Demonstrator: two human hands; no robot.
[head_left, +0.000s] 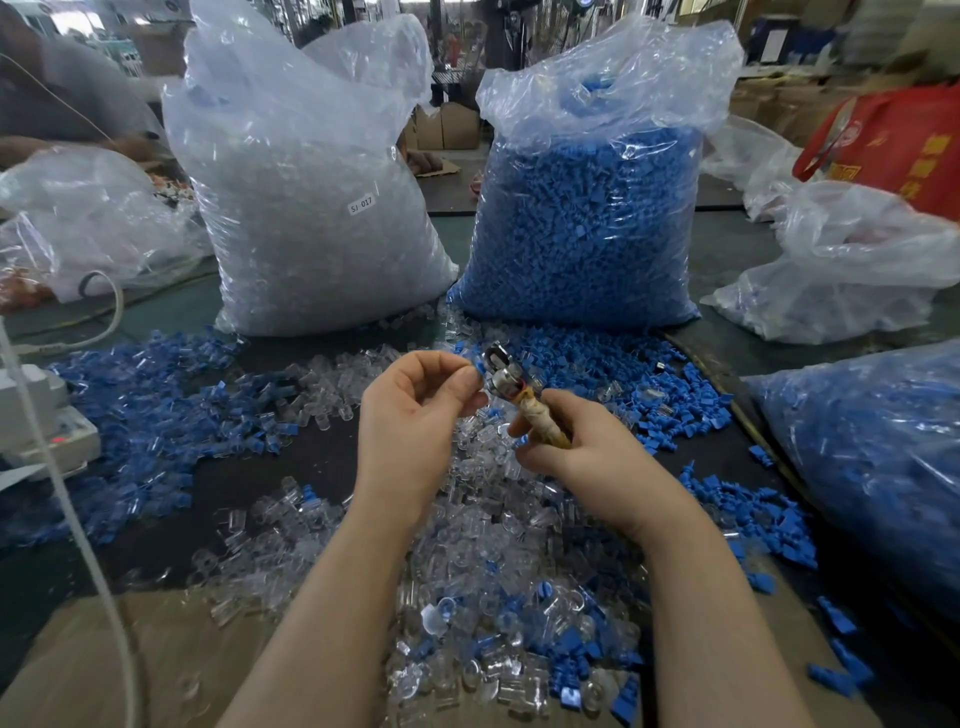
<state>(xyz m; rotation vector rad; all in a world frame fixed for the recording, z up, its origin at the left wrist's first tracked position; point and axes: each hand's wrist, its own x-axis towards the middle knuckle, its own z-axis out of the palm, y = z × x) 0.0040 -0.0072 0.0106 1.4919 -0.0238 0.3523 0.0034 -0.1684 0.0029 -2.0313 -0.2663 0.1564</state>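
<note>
Dark bench mat carries loose clear and blue parts. Left hand pinches 1 blue part at the metal head of the tool, which the right hand grips. Risk: a skewed approach could drop the part into the litter.

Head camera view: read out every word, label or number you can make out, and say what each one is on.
"SJ 017": white sticker on the big clear bag of transparent parts.
Yellow characters on the red bag: too blurred to read.
Nothing else is legible.
</note>
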